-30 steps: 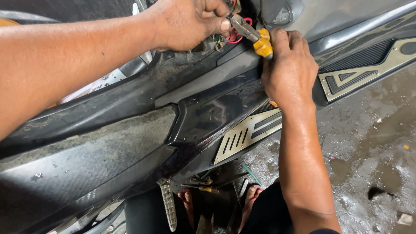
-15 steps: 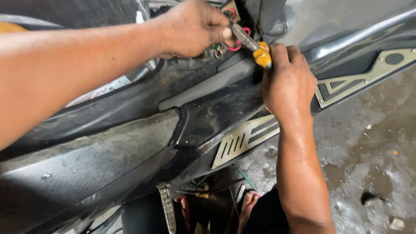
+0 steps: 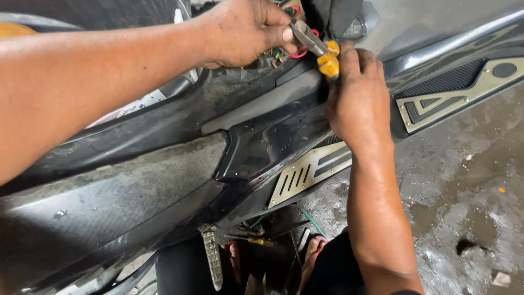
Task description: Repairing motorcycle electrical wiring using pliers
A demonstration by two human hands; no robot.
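Observation:
A black scooter body [image 3: 164,164] lies across the view, dusty on its side panel. My right hand [image 3: 357,101] grips pliers [image 3: 322,52] with yellow handles, whose metal jaws point up-left into an opening at the top of the bodywork. My left hand [image 3: 245,30] is closed around red and green wires [image 3: 292,52] at that opening, its thumb against the pliers' jaws. What the jaws bite on is hidden behind the fingers.
A silver and black footboard plate [image 3: 453,93] runs along the right, a second slotted plate [image 3: 311,169] sits lower down. A folded foot peg [image 3: 212,259] hangs under the body. My bare feet [image 3: 314,251] rest on the wet concrete floor [image 3: 469,218].
Both hands stay at the wiring opening. The pliers have shifted slightly, and the view has drifted a little between frames.

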